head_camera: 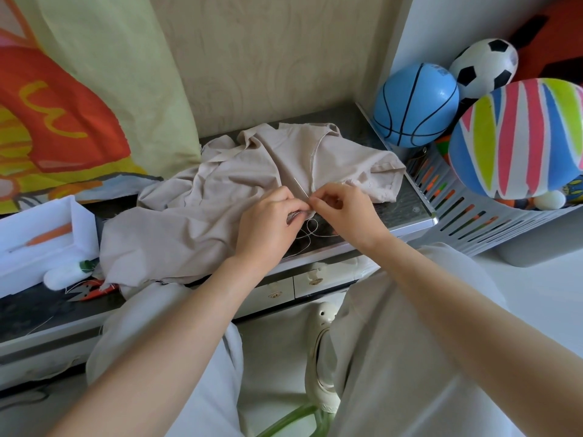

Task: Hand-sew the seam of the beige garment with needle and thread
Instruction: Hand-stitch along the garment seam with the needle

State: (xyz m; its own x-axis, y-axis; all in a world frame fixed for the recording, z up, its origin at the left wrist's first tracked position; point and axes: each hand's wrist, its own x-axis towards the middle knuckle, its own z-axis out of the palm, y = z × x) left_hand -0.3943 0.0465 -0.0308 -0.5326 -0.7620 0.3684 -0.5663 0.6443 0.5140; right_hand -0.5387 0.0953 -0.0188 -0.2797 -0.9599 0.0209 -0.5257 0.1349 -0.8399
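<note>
A crumpled beige garment (227, 190) lies spread over a dark low table (407, 206). My left hand (268, 222) pinches a fold of the garment at its seam. Close beside it on the right, my right hand (344, 212) has its fingers curled and pinches the lower end of a thin needle (301, 188), which sticks up and to the left out of the fabric between the two hands. White thread (310, 230) loops loosely on the table just below the hands.
A white box (41, 234) holding an orange tool sits at the left, with small snips (88, 290) and a white spool (63, 275) in front of it. At the right, a slatted basket (467, 212) holds a blue ball (416, 104), a football and a striped ball.
</note>
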